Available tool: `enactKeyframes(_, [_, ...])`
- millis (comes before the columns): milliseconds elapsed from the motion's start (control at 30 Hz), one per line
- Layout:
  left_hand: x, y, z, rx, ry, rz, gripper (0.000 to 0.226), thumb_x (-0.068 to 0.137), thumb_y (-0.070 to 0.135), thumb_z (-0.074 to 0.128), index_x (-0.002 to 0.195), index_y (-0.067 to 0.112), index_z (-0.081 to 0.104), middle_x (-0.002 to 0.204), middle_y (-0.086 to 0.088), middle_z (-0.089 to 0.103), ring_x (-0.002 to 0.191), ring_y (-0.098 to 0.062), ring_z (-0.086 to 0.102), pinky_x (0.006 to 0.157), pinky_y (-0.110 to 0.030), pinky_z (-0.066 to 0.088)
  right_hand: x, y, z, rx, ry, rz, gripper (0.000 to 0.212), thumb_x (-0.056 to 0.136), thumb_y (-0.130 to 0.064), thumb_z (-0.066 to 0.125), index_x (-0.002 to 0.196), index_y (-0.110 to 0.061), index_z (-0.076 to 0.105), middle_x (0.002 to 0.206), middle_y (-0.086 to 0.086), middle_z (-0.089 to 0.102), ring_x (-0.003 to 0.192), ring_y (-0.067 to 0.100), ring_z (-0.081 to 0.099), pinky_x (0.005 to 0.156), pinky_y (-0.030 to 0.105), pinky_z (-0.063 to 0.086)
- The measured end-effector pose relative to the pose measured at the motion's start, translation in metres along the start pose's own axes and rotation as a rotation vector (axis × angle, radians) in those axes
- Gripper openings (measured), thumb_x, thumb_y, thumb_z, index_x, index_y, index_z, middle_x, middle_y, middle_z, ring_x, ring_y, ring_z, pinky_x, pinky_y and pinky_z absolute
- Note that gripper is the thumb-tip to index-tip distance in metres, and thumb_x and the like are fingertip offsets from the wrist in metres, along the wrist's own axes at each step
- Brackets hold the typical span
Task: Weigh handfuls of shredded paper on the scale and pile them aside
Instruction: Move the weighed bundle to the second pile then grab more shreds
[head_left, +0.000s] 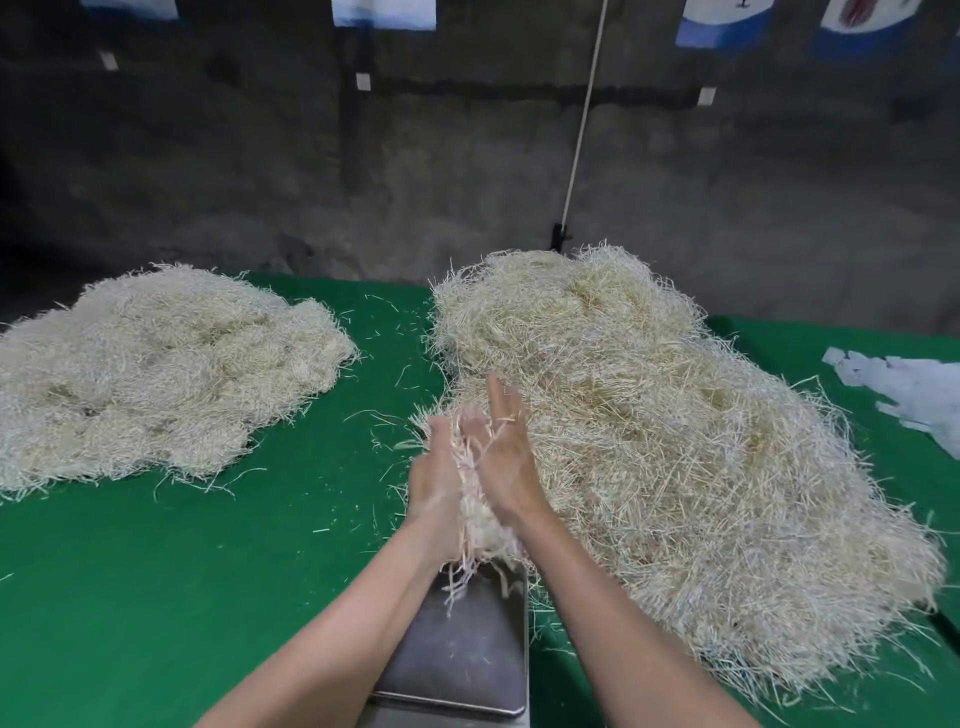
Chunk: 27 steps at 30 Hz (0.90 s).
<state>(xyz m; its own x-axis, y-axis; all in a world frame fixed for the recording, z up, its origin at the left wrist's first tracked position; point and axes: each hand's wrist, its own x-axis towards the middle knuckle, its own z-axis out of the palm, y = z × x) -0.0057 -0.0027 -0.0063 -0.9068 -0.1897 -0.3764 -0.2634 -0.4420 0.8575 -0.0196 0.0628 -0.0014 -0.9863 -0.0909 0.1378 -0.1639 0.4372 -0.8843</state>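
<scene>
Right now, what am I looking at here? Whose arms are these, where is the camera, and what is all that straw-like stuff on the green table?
No machine here: a person works with bare hands. The single picture comes from a camera worn on their head, looking forward and down, so the arms reach in from the bottom edge.

The left hand and right hand press a handful of shredded paper between the palms, just above the far end of a flat metal scale. A few strands dangle onto it.

The green table carries two heaps of the same paper: a big pile on the right, next to the hands, and a paler, flatter pile on the left. At the far right edge lie some white sheets; I cannot tell what they are.
</scene>
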Motion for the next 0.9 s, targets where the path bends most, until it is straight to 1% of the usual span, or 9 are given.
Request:
enactKeyframes(133, [0.010,0.000,-0.010,-0.026,-0.086,0.254,0.030,0.105,0.026,0.030,0.111,0.015,0.057,0.080,0.011,0.064,0.061,0.009,0.062,0.054,-0.009,0.047,-0.025,0.000,0.025,0.009,-0.117,-0.143,0.045,0.089,-0.061,0.025,0.134,-0.055,0.024,0.150,-0.027,0.008,0.142,0.003,0.010,0.114,0.033,0.018])
enactKeyframes(200, [0.008,-0.005,-0.005,0.065,-0.051,0.217,0.016,0.098,0.014,0.046,0.101,0.011,0.062,0.075,0.000,0.062,0.053,-0.001,0.062,0.050,-0.017,0.050,-0.011,0.001,0.015,0.108,-0.102,0.021,0.054,0.094,-0.053,0.033,0.145,-0.046,0.019,0.156,-0.014,0.008,0.144,0.012,0.011,0.116,0.041,0.019])
enactKeyframes(300, [0.016,-0.001,-0.001,0.131,-0.010,0.251,0.016,0.091,0.015,0.058,0.107,0.014,0.057,0.096,-0.007,0.069,0.082,-0.018,0.069,0.077,-0.038,0.056,-0.006,0.003,0.006,0.307,-0.109,0.064,0.051,0.098,-0.045,0.038,0.144,-0.051,0.016,0.154,-0.013,0.016,0.137,0.018,0.032,0.110,0.042,0.032])
enactKeyframes(467, [0.021,0.000,-0.003,-0.105,-0.144,0.278,0.048,0.082,0.066,0.046,0.097,0.021,0.049,0.085,0.010,0.055,0.071,0.001,0.057,0.071,-0.015,0.048,-0.026,0.003,0.029,0.186,0.132,0.010,0.030,0.089,-0.057,0.046,0.111,-0.037,0.053,0.113,-0.019,0.054,0.085,-0.012,0.051,0.078,0.018,0.043])
enactKeyframes(533, [0.013,-0.007,0.003,-0.049,-0.255,0.111,0.066,0.083,0.070,0.031,0.093,0.011,0.059,0.077,0.000,0.066,0.068,-0.009,0.064,0.067,-0.024,0.053,-0.011,0.002,0.016,0.417,0.188,0.181,0.031,0.092,-0.046,0.049,0.100,-0.018,0.059,0.079,-0.003,0.067,0.054,0.005,0.058,0.052,0.021,0.049])
enactKeyframes(633, [-0.001,-0.021,-0.002,-0.124,-0.354,-0.038,0.072,0.081,0.067,0.035,0.124,0.014,0.057,0.111,-0.011,0.068,0.107,-0.027,0.063,0.100,-0.045,0.044,0.012,0.005,-0.010,0.718,0.329,0.412,0.037,0.096,-0.040,0.047,0.077,-0.009,0.054,0.039,-0.003,0.050,0.030,0.006,0.046,0.033,0.014,0.036])
enactKeyframes(733, [0.000,-0.027,-0.006,-0.246,-0.244,-0.201,0.075,0.074,0.077,0.033,0.114,0.020,0.061,0.111,-0.014,0.065,0.103,-0.032,0.063,0.094,-0.055,0.045,0.018,0.009,-0.010,0.685,0.367,0.384,0.024,0.098,-0.032,0.047,0.081,-0.015,0.051,0.061,0.001,0.055,0.048,0.007,0.050,0.045,0.019,0.048])
enactKeyframes(800, [0.013,-0.010,-0.011,-0.360,-0.273,-0.249,0.079,0.079,0.077,0.033,0.105,0.011,0.070,0.102,-0.017,0.069,0.091,-0.032,0.068,0.080,-0.045,0.052,-0.001,0.023,0.006,0.347,0.234,0.128,0.024,0.101,-0.022,0.041,0.122,-0.026,0.051,0.109,0.005,0.062,0.087,0.006,0.059,0.079,0.028,0.053])
enactKeyframes(900, [0.036,0.016,-0.021,-0.281,-0.114,-0.115,0.048,0.090,0.051,0.053,0.099,0.006,0.064,0.087,-0.012,0.065,0.081,-0.029,0.064,0.078,-0.039,0.052,-0.041,0.036,0.039,-0.016,-0.074,-0.148,0.054,0.095,-0.033,0.030,0.140,-0.056,0.012,0.151,-0.029,0.002,0.138,-0.010,0.001,0.117,0.028,0.002])
